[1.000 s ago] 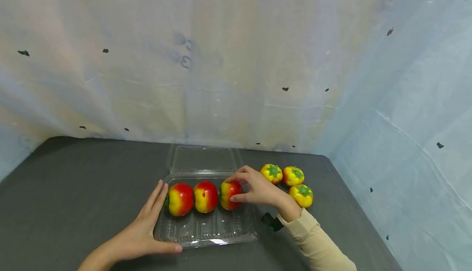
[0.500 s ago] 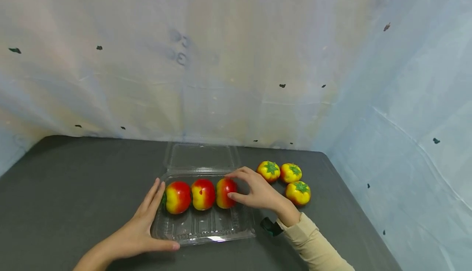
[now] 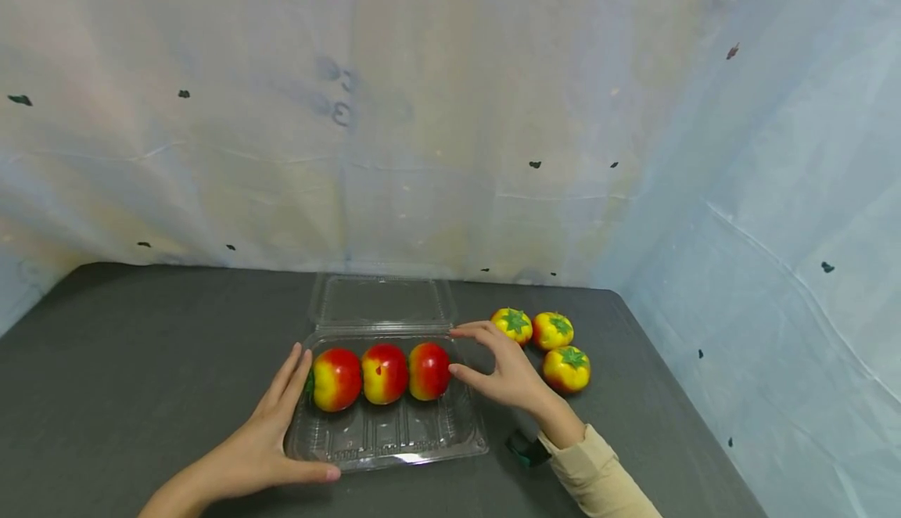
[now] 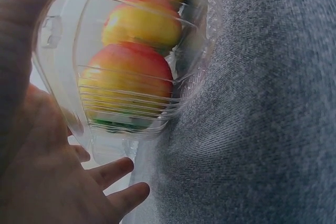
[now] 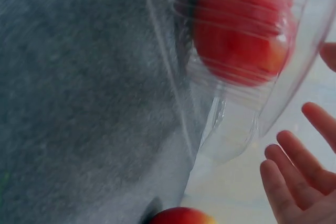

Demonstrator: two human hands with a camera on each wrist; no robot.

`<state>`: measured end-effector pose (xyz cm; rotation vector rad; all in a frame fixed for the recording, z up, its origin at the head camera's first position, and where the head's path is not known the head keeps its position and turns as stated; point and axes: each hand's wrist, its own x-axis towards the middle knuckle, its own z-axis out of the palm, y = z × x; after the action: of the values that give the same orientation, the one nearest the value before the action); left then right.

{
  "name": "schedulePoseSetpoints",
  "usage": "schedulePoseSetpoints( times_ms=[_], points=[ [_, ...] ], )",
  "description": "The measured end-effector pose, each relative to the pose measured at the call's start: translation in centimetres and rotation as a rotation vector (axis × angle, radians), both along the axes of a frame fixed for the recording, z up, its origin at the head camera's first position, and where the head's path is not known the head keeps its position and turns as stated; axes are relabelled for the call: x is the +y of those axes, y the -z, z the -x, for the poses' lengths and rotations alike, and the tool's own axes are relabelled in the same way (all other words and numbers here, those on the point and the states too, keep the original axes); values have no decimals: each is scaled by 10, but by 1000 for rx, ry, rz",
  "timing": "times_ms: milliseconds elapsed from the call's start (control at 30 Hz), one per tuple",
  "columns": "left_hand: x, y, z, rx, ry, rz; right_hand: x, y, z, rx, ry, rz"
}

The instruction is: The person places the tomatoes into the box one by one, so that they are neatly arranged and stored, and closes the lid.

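A clear plastic clamshell box (image 3: 422, 447) lies on the dark tabletop with its lid (image 3: 383, 303) folded back. Inside, three red-and-yellow persimmon-like fruits stand in a row: the left (image 3: 337, 379), the middle (image 3: 384, 375) and the right (image 3: 428, 372). My left hand (image 3: 263, 440) rests along the box's left side, fingers straight, thumb at the front edge. In the left wrist view its fingers (image 4: 128, 198) lie beside the wall near the left fruit's green leaves. My right hand (image 3: 510, 373) is spread over the box's right side, holding nothing, its thumb tip close to the right fruit.
Right of the box sit three more of these fruits, leaves up: one (image 3: 512, 325) partly behind my right hand, one (image 3: 553, 331) beside it and one (image 3: 567, 369) nearer. A pale plastic sheet (image 3: 422, 150) hangs behind the grey table (image 3: 176, 346).
My right hand has let go of the right fruit and drawn back to the right, its fingers spreading. The left hand stays at the box. The head view has shifted slightly.
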<state>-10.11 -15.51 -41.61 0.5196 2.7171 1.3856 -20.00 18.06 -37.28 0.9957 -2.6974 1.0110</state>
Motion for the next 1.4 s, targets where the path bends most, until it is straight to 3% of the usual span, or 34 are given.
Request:
schedulePoseSetpoints(
  times_ms=[367, 700, 1067, 1400],
  points=[
    [0, 0, 0, -11, 0, -5, 11, 4, -4, 86, 195, 139],
    [1, 0, 0, -17, -9, -11, 20, 10, 4, -11, 341, 252],
    [1, -2, 0, -19, -4, -16, 25, 15, 14, -143, 501, 278],
    [0, -1, 0, -23, 2, -21, 30, 19, 21, -137, 534, 224]
  ],
)
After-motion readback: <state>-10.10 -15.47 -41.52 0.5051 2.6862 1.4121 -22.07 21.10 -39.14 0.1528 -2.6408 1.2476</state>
